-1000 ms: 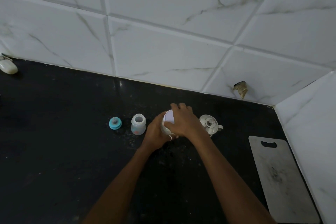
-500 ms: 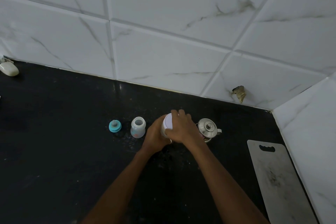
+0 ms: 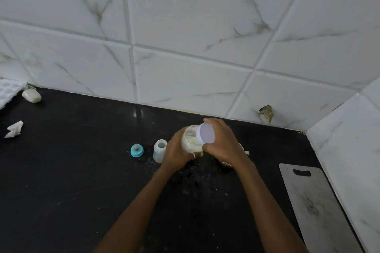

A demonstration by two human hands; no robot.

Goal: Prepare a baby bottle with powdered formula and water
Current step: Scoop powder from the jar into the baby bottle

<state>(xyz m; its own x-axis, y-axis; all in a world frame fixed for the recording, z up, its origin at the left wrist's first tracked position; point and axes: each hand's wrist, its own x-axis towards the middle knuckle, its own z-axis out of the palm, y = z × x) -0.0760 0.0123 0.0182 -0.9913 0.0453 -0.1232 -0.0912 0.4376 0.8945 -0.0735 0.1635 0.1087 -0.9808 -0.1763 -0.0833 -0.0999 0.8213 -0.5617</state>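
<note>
Gripping the white lid (image 3: 206, 133) with curled fingers, the right hand (image 3: 224, 146) works against the left hand (image 3: 176, 154), which wraps around the body of a clear jar (image 3: 190, 139); both hands are clamped on it, close together and just above the counter (image 3: 72, 170). Compared with a second ago the jar sits higher and is tipped further on its side, so the flat face of the lid now looks up toward the camera and the glass wall shows more plainly. The lid is still seated on the jar, so this reads as unscrewing under way, not finished, and no powder can be measured until it comes off. Inside the jar lies a pale, creamy powder (image 3: 192, 144), heaped toward the lower side and smeared on the glass, probably the formula. The baby bottle (image 3: 160, 151) stands upright and uncapped just beside the left hand; it looks empty, though its lower part is too dim to be sure. Its teal teat collar (image 3: 136, 150) rests on the counter near the bottle's far side. The steel vessel seen earlier at the right of the hands is now almost wholly hidden behind the right hand, with only a small pale edge (image 3: 246, 152) showing. A cutting board (image 3: 314, 207) lies well apart at the right.
</note>
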